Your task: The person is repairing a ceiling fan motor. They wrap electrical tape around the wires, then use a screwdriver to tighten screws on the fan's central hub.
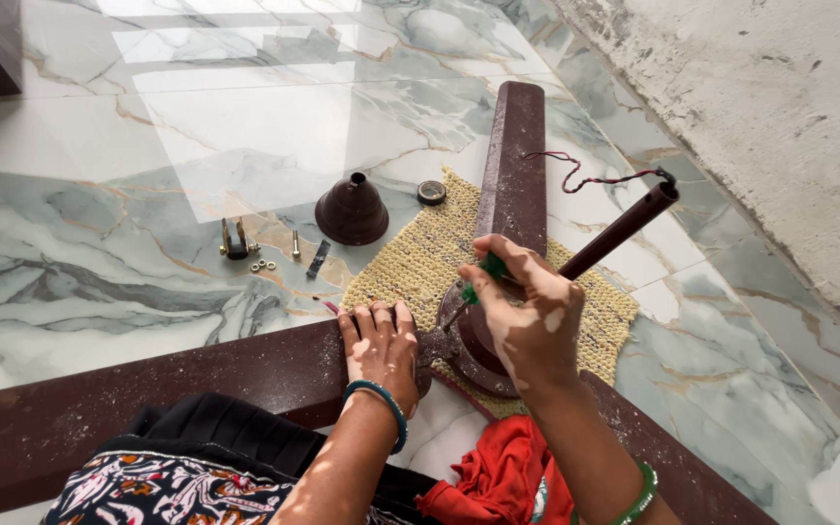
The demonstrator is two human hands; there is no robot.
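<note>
We clench our right hand [527,316] around the green-handled screwdriver [486,272], tip down on the ceiling fan motor [459,350]; our left hand [381,345] lies flat on the fan blade [148,399] beside it, steadying. We keep the shaft upright.

The right hand [527,316] is covering most of the fan's motor housing [469,355], and it is hiding nearly all of the green-handled screwdriver [486,272] (only a bit of handle and shaft are peeking out). The near fan blade [148,399] is running off the left edge. The red cloth [493,481] and patterned garment [148,491] are being cut off at the bottom. The small washers [262,264] are looking too tiny to count surely.
</note>
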